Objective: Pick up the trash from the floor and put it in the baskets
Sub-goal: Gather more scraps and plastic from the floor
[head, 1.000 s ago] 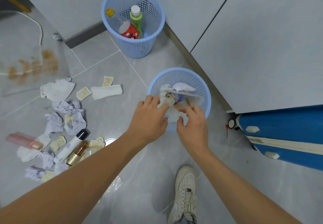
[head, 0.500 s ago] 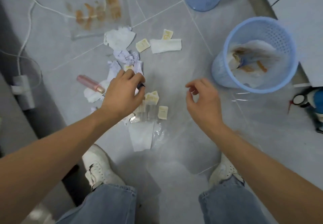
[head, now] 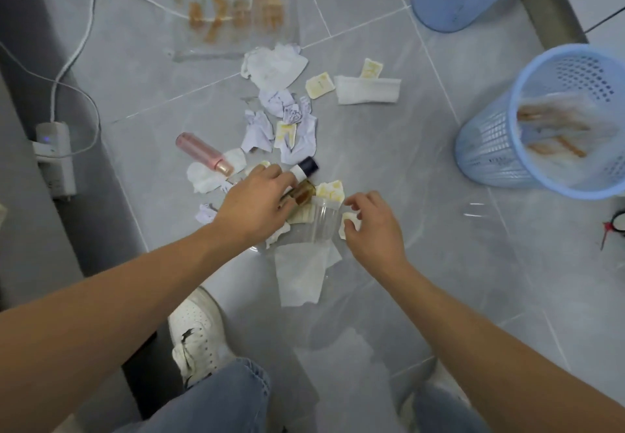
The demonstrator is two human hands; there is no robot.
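Observation:
Trash is scattered over the grey tiled floor. My left hand (head: 257, 202) reaches into the pile, fingers and thumb closed around a white bottle with a dark cap (head: 304, 168); an amber bottle (head: 303, 193) lies against it. My right hand (head: 373, 226) pinches a small yellowish packet (head: 347, 226) beside a clear plastic bag (head: 323, 224). A pink bottle (head: 203, 153), crumpled papers (head: 267, 125) and a flat white tissue (head: 299, 273) lie around them. The near blue basket (head: 487, 148) at the right holds stained wrappers. A second blue basket (head: 453, 0) stands at the top.
A stained clear bag (head: 233, 10) lies at the far side of the pile, with a folded tissue (head: 367, 89) and yellow packets near it. At the left, a white power strip (head: 55, 158) and its cable (head: 84, 27) sit by a dark strip. My shoe (head: 199, 334) stands below the pile.
My view has swung from the near basket down to the pile. My left hand has settled lower on the bottles, and my right hand has moved left onto the small packet.

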